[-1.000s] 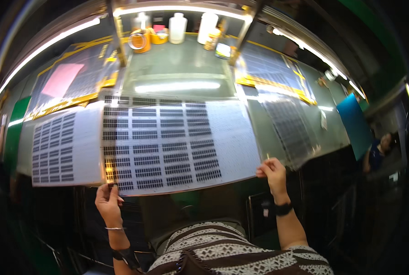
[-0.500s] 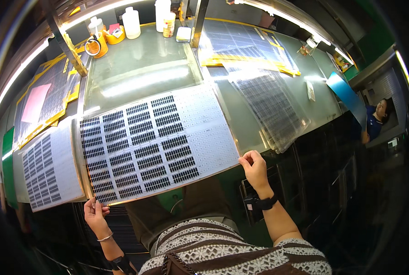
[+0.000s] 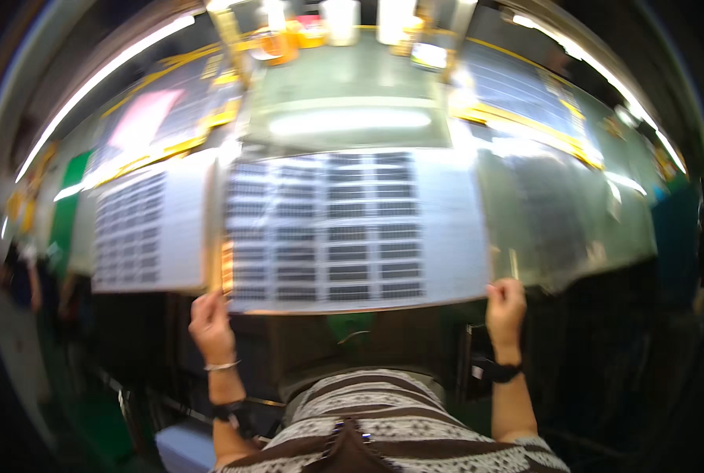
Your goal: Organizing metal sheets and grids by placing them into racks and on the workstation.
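A large, thin circuit board panel [image 3: 450, 236] lies over the work table, white with blocks of black rectangles and copper-coloured edges. Its front edge reaches past the table toward me. My left hand [image 3: 212, 331] pinches the near left corner, fingers closed. At the near right corner, my right hand [image 3: 506, 315] grips the panel between thumb and fingers. Left of it rests a second, similar panel [image 3: 185, 217], beside my left hand and untouched. Motion blurs the fine detail of both panels.
Bottles [image 3: 340, 22] and an orange tape roll [image 3: 271, 46] stand at the back. Transparent sheets with yellow borders [image 3: 525, 91] lie at the far right, and a pink sheet [image 3: 143, 118] at the far left. A dark film sheet [image 3: 549, 197] lies to the right.
The view has swung, so table and panel now appear farther right and more level. Both hands keep hold of the panel's near corners.
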A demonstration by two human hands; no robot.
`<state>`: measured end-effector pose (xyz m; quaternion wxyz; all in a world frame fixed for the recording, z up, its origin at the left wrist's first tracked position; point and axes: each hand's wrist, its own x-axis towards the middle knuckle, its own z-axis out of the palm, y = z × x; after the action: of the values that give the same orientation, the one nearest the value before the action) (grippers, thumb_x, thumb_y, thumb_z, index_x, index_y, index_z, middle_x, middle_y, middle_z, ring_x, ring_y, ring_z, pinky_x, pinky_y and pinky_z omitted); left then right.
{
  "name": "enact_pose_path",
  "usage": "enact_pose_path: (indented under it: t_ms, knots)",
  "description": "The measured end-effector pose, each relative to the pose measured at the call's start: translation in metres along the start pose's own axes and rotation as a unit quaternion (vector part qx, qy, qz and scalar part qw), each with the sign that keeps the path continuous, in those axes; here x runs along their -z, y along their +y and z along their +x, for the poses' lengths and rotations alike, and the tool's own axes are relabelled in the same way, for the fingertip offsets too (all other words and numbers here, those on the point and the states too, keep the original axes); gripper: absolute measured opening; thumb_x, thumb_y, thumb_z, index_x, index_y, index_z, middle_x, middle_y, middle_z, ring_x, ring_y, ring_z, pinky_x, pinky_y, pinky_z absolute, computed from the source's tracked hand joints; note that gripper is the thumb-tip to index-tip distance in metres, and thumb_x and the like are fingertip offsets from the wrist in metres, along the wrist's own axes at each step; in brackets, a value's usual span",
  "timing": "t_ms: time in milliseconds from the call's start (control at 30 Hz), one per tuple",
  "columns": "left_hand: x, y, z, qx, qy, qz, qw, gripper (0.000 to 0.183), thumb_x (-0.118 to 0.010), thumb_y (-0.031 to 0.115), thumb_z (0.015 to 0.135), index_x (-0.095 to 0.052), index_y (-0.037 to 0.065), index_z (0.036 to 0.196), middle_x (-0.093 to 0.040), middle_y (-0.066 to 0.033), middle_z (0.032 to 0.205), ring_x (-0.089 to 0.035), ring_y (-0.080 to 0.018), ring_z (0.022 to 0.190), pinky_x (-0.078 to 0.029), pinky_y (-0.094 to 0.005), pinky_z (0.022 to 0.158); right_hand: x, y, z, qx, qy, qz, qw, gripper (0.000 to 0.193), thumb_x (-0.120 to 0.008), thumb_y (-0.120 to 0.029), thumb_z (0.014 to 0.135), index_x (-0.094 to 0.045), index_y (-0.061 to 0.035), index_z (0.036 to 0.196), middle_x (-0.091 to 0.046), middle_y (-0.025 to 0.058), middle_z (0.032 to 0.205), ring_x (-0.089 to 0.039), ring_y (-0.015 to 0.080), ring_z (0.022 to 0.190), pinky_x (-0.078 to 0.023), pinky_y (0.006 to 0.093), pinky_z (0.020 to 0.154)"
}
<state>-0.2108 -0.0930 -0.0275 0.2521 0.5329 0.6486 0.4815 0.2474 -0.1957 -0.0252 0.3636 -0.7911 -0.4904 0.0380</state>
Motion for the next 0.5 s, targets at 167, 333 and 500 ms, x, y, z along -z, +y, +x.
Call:
enact_pose_path:
  t_ms: [167, 333, 500]
  knots:
    - [-0.014, -0.011, -0.004, -0.052, 0.017, 0.058, 0.997, 0.018, -0.066, 0.001, 0.076, -0.069, 0.004, 0.093, -0.045, -0.002, 0.08, -0.046, -0.0123, 0.071, -0.038, -0.0227, 0.059, 0.013, 0.012, -0.004, -0.038, -0.023, 0.012, 0.999, 0.014, -0.057, -0.002, 0.08, -0.045, -0.0003, 0.075, -0.041, 0.0092, 0.07, -0.04, 0.0212, 0.064, -0.037, 0.0317, 0.062]
    - [-0.006, -0.017, -0.019, -0.039, 0.059, 0.083, 0.994, 0.023, -0.067, -0.001, 0.075, -0.069, 0.008, 0.096, -0.041, -0.0009, 0.08, -0.041, -0.0121, 0.067, -0.036, -0.0222, 0.056, 0.005, 0.007, -0.005, -0.04, -0.051, 0.036, 0.997, 0.013, -0.055, -0.001, 0.08, -0.043, 0.0009, 0.076, -0.04, 0.0095, 0.071, -0.04, 0.0213, 0.065, -0.037, 0.0304, 0.063]
    - [-0.013, -0.021, -0.018, -0.051, 0.069, 0.09, 0.992, 0.025, -0.065, 0.0, 0.077, -0.066, 0.007, 0.101, -0.043, -0.0014, 0.08, -0.043, -0.0111, 0.066, -0.036, -0.022, 0.055, 0.005, 0.01, -0.003, -0.026, -0.05, 0.025, 0.998, 0.013, -0.056, -0.001, 0.081, -0.044, 0.0005, 0.077, -0.04, 0.0076, 0.071, -0.039, 0.0188, 0.066, -0.037, 0.0295, 0.063]
